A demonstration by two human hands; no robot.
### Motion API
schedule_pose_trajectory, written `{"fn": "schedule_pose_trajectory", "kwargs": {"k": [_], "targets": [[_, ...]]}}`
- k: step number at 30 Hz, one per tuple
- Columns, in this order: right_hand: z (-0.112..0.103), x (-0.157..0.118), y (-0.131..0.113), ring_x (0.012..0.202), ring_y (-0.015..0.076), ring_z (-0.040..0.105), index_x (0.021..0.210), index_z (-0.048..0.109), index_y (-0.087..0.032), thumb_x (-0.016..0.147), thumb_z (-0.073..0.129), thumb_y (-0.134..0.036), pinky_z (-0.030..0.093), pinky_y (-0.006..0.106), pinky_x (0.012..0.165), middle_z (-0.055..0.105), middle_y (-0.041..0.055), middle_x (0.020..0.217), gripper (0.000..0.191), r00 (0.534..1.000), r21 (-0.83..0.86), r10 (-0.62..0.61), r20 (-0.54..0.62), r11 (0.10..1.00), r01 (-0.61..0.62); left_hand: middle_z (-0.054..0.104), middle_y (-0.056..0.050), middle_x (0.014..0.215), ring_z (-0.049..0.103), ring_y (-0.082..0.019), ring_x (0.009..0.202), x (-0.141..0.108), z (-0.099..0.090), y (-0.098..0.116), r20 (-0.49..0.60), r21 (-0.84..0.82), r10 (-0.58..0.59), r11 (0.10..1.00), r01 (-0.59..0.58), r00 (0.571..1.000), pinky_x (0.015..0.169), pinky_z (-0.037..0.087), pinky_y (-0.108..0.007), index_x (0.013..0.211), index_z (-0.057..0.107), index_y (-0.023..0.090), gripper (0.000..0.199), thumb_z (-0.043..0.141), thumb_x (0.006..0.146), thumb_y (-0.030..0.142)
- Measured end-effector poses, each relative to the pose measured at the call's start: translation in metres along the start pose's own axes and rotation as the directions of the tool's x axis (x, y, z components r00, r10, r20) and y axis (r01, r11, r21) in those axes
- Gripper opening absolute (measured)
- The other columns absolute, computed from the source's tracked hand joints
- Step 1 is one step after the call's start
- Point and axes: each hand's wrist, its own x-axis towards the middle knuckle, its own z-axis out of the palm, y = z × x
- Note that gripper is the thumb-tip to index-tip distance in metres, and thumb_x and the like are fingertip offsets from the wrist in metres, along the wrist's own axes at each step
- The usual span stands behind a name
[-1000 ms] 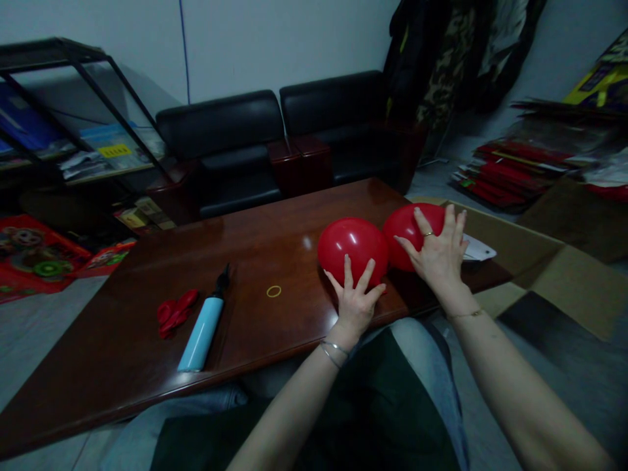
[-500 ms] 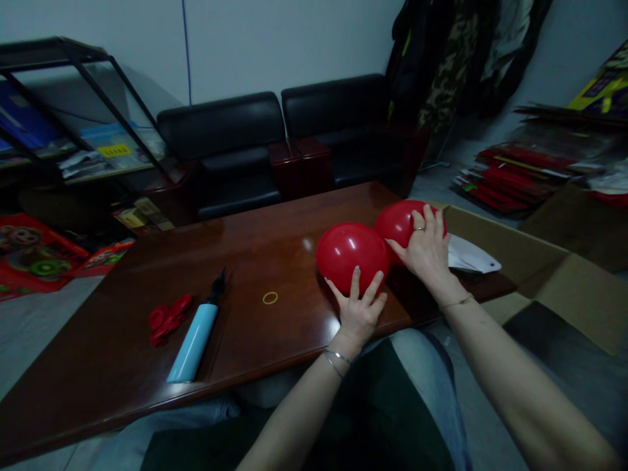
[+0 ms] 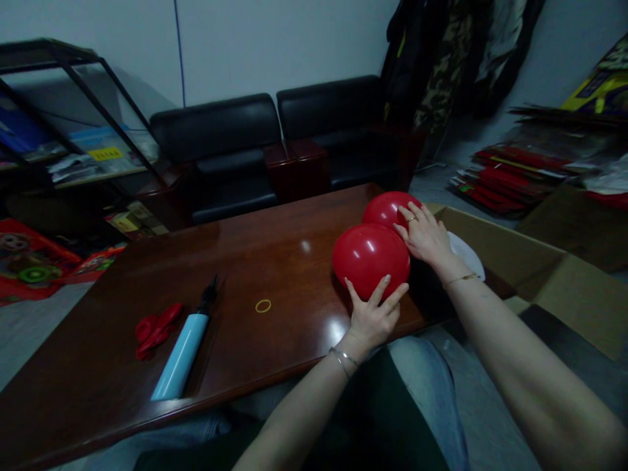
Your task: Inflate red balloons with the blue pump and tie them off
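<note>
Two inflated red balloons touch each other at the right part of the brown table. My left hand [image 3: 375, 314] rests against the near side of the front balloon [image 3: 367, 258], fingers spread. With its fingers apart, my right hand [image 3: 424, 232] lies on the right side of the rear balloon [image 3: 385, 208]. On the left of the table lie a light blue pump [image 3: 181, 356] with a black nozzle and a few limp red balloons [image 3: 156, 330]. A thin yellow ring [image 3: 263, 306] lies flat between the pump and the front balloon.
An open cardboard box [image 3: 490, 242] stands at the table's right end, with a white item [image 3: 466, 255] partly behind my right wrist. Black sofas [image 3: 216, 131] line the wall behind the table [image 3: 275, 242]. Stacked red flat items [image 3: 515, 176] are at the far right.
The front balloon has shifted right with my left hand. The rear balloon and my right hand have moved slightly left and back, and the balloons now overlap more in view.
</note>
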Motion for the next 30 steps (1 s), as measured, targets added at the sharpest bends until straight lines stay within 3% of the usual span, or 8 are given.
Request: {"fn": "schedule_pose_trajectory", "kwargs": {"k": [4,8,11,15,20,23,26,30], "targets": [[-0.009,0.002,0.009,0.149,0.0382,0.032,0.15,0.043,-0.022,0.101,0.031,-0.049,0.039,0.068,0.111,0.04,0.0142,0.16,0.058,0.998,-0.003,-0.025,-0.059,1.0,0.025,0.045,0.007,0.157,0.01,-0.031,0.158,0.002,0.002,0.003,0.003,-0.019,0.027,0.999,-0.027,1.0,0.109,-0.006,-0.087,0.09,0.074,0.029,0.018,0.058,0.096,0.024],[-0.017,0.011,0.009,0.153,0.0354,0.027,0.149,0.046,-0.017,0.101,0.03,-0.053,0.03,0.058,0.122,0.038,0.0152,0.161,0.062,0.993,0.067,-0.026,-0.119,0.997,0.034,0.044,0.006,0.158,0.006,-0.03,0.158,0.001,0.004,0.005,0.047,-0.027,0.063,0.998,-0.062,0.997,0.108,-0.007,-0.087,0.093,0.074,0.029,0.019,0.056,0.097,0.023],[-0.022,0.008,-0.004,0.155,0.0346,0.022,0.153,0.041,-0.021,0.099,0.032,-0.061,0.023,0.062,0.124,0.034,0.0134,0.163,0.067,0.998,0.192,-0.052,-0.03,0.98,0.056,0.041,0.007,0.159,0.0,-0.03,0.158,0.003,0.004,0.005,0.105,-0.045,0.076,0.996,-0.071,0.992,0.108,-0.01,-0.086,0.097,0.073,0.03,0.02,0.054,0.098,0.025],[-0.027,-0.012,-0.022,0.155,0.0404,0.013,0.152,0.041,-0.036,0.093,0.041,-0.071,0.024,0.07,0.119,0.023,0.0068,0.168,0.069,0.987,0.368,-0.082,0.14,0.93,0.025,0.039,0.007,0.161,-0.001,-0.028,0.159,0.002,-0.005,0.003,0.149,-0.126,0.096,0.989,-0.077,0.984,0.111,-0.011,-0.083,0.11,0.071,0.033,0.022,0.053,0.099,0.026],[-0.031,-0.024,-0.019,0.156,0.0372,0.011,0.149,0.047,-0.034,0.094,0.039,-0.069,0.018,0.063,0.124,0.022,0.0056,0.168,0.066,0.98,0.445,-0.111,0.162,0.895,0.028,0.044,0.005,0.158,0.001,-0.027,0.159,-0.004,-0.032,-0.008,0.135,-0.245,0.177,0.959,-0.141,0.975,0.115,-0.009,-0.08,0.129,0.063,0.034,0.035,0.053,0.096,0.028],[-0.033,-0.024,-0.01,0.156,0.036,0.014,0.148,0.049,-0.033,0.095,0.04,-0.066,0.021,0.062,0.123,0.023,0.0065,0.168,0.063,0.978,0.445,-0.111,0.175,0.895,0.022,0.041,-0.001,0.161,-0.001,-0.033,0.158,-0.001,-0.044,-0.015,0.143,-0.259,-0.074,0.96,0.109,0.987,0.117,0.001,-0.078,0.139,0.058,0.032,0.047,0.056,0.091,0.03],[-0.041,-0.027,-0.005,0.156,0.036,0.014,0.148,0.05,-0.031,0.097,0.039,-0.063,0.025,0.062,0.122,0.028,0.0075,0.166,0.061,0.983,0.412,-0.101,0.153,0.911,0.03,0.025,-0.008,0.168,-0.003,-0.04,0.157,0.009,-0.047,-0.018,0.222,-0.206,-0.349,0.896,0.394,0.91,0.117,0.013,-0.078,0.149,0.047,0.03,0.058,0.058,0.093,0.035],[-0.054,-0.044,-0.012,0.155,0.04,0.014,0.148,0.047,-0.036,0.098,0.037,-0.062,0.021,0.076,0.116,0.03,0.0049,0.166,0.058,0.991,0.251,-0.112,0.071,0.964,0.091,0.022,-0.008,0.168,0.006,-0.041,0.156,0.018,-0.044,-0.017,0.314,-0.172,-0.321,0.906,0.386,0.893,0.111,0.011,-0.084,0.156,0.034,0.033,0.063,0.054,0.097,0.04]]}}
